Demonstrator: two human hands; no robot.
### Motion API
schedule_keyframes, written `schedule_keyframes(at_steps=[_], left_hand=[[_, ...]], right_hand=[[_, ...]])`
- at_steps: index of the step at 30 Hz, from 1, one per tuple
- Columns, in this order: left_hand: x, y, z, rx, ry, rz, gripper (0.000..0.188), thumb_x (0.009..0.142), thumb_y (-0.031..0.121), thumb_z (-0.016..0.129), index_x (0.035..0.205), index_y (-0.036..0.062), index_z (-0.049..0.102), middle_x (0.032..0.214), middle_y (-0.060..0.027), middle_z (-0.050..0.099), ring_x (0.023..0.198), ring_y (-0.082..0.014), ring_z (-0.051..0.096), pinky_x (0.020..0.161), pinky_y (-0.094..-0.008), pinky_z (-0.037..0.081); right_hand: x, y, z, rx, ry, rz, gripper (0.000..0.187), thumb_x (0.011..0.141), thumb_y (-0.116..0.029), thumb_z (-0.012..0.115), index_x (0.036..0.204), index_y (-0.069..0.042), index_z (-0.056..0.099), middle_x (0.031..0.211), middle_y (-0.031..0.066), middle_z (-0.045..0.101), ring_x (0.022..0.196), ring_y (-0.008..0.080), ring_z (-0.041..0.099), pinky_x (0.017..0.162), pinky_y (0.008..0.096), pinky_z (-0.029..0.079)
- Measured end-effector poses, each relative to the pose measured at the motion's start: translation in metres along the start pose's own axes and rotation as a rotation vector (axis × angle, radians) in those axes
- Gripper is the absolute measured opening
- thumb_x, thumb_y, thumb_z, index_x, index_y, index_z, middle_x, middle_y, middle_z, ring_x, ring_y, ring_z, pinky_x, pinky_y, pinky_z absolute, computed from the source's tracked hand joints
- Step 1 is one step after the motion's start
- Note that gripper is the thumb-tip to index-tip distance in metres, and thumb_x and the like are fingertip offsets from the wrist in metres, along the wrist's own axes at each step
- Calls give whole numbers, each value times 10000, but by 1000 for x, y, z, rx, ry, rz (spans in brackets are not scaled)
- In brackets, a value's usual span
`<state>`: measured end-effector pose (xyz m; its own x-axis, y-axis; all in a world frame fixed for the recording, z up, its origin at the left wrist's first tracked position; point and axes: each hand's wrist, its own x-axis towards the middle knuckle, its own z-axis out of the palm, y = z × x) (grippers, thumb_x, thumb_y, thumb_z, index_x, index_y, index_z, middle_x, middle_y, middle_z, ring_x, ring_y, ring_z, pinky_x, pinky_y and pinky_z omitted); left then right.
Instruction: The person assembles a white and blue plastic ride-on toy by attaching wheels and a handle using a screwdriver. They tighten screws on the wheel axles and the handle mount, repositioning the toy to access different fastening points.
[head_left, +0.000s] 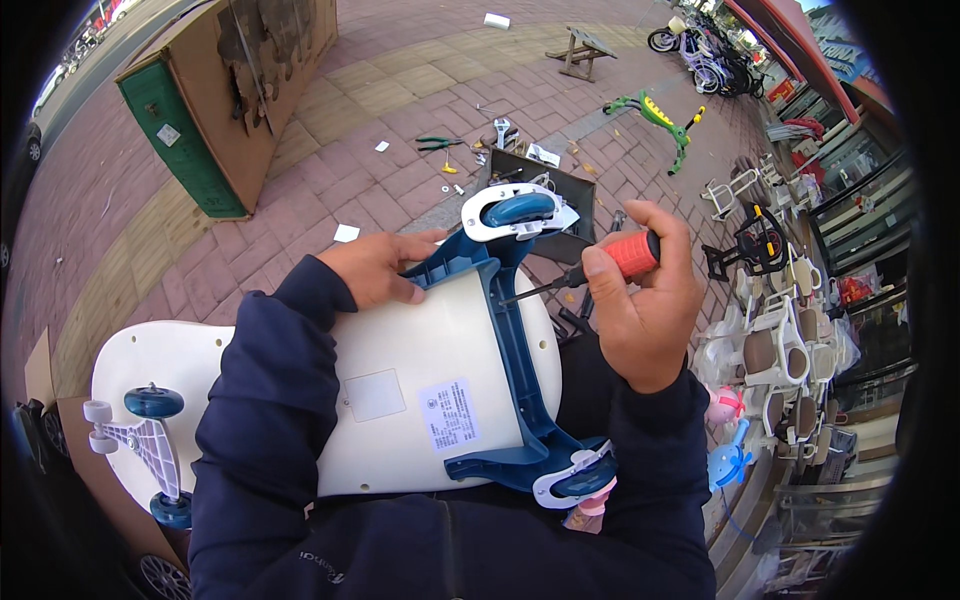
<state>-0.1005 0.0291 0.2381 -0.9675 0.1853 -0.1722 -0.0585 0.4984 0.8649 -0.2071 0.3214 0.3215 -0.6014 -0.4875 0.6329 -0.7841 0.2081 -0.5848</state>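
A white ride-on swing car (375, 345) lies upside down across my lap, its underside facing up. A dark blue wheel bracket (512, 350) spans its right end, with a blue wheel (518, 208) in a white cover at each tip. My left hand (372, 268) grips the car's far edge beside the bracket's arm, thumb on the white shell. In my right hand (648, 300) is a screwdriver (632, 255) with a red and black handle. Its tip sits inside the bracket's channel; any screw there is too small to make out. Smaller wheels (154, 402) show at the left end.
Ahead on the brick paving stand an open dark toolbox (570, 190), pliers (437, 144) and an adjustable wrench (501, 130). A large cardboard box (235, 90) is at far left. A green and yellow frame (655, 118), chairs (775, 355) and parked bikes (700, 60) line the right.
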Motion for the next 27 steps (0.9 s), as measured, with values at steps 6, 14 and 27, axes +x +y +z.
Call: schedule_keyframes(at_steps=[6, 14, 27], left_hand=[[0, 4, 0, -8, -3, 9, 526, 917, 29, 722, 1438, 69, 660, 1751, -110, 362, 1501, -372, 488, 1217, -407, 415], [1, 4, 1, -50, -6, -19, 530, 917, 20, 727, 1440, 77, 663, 1752, -112, 357, 1485, -371, 510, 1208, -403, 429], [1, -1, 2, -18, 13, 28, 514, 919, 27, 728, 1427, 78, 668, 1728, -155, 388, 1533, -373, 447, 1239, -419, 382]], right_hand=[[-7, 15, 13, -10, -68, 50, 483, 936, -86, 813, 1345, -12, 568, 860, 114, 722, 706, 185, 720, 646, 307, 564], [-10, 20, 18, -56, -102, -21, 526, 930, -103, 826, 1366, -28, 542, 843, 140, 702, 682, 248, 725, 626, 343, 564], [6, 20, 23, -136, -150, -119, 557, 924, -90, 818, 1382, -17, 509, 965, 193, 739, 806, 362, 763, 703, 409, 595]])
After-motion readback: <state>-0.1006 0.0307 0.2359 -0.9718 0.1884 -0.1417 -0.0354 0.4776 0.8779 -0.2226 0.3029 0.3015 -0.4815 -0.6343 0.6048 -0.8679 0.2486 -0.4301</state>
